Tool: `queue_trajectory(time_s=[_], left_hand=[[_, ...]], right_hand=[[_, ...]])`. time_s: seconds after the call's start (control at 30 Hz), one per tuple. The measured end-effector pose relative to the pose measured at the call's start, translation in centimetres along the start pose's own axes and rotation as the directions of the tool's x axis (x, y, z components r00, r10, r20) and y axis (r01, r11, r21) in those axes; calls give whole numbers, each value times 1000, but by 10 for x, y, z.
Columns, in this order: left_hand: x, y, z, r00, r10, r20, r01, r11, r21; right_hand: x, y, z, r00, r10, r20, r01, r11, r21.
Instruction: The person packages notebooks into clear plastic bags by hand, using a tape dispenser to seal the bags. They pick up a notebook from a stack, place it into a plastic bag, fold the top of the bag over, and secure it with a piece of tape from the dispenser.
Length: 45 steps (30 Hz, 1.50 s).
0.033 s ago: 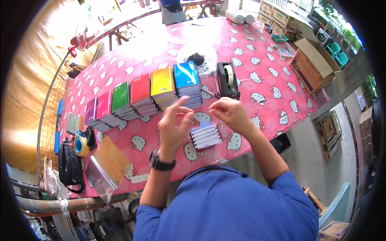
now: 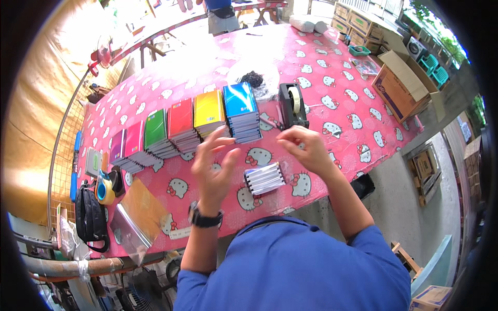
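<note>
"While the left hand (image 2: 211, 170) hangs loose, empty, where's the small notebook stack (image 2: 265, 179)?"

"Its three o'clock; eight from the right hand (image 2: 307, 149), pinched, contents can't tell. Long axis roughly nine-to-three; neither clearly nearer."

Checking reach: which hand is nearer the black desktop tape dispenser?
Right. The right hand is just this side of the dispenser; the left hand is farther away, leftward.

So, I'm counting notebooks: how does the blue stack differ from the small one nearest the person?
The blue stack shows a bright cover; the small stack shows mostly white page edges. The blue stack looks taller than the small stack. The blue stack stands beside the tape dispenser; the small stack lies nearer the person. Both rest on the tablecloth.
</note>
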<state>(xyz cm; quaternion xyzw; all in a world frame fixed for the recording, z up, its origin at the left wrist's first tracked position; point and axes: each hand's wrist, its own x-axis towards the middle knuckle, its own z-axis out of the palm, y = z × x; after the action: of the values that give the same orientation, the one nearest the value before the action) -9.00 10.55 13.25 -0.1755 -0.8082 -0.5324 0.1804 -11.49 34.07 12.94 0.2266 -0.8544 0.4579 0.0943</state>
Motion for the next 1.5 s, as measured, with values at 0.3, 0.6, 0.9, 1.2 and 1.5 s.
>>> queue_trajectory(time_s=[0.3, 0.6, 0.9, 1.2, 1.5], left_hand=[[-102, -79, 64, 960, -185, 208, 242, 924, -295], [-100, -55, 34, 989, 146, 32, -149, 966, 213], [-7, -11, 21, 956, -55, 287, -160, 722, 673], [-24, 4, 2, 636, -92, 766, -507, 699, 505], [-88, -57, 2, 886, -12, 463, -152, 937, 315]], right_hand=[[-58, 55, 34, 957, -42, 287, -100, 881, 463], [-46, 65, 26, 940, -132, 314, -24, 894, 448], [-45, 62, 26, 965, -84, 248, -63, 845, 532], [-42, 57, 36, 906, -216, 364, 209, 976, 60], [-38, 45, 27, 833, -206, 513, 274, 960, -59]])
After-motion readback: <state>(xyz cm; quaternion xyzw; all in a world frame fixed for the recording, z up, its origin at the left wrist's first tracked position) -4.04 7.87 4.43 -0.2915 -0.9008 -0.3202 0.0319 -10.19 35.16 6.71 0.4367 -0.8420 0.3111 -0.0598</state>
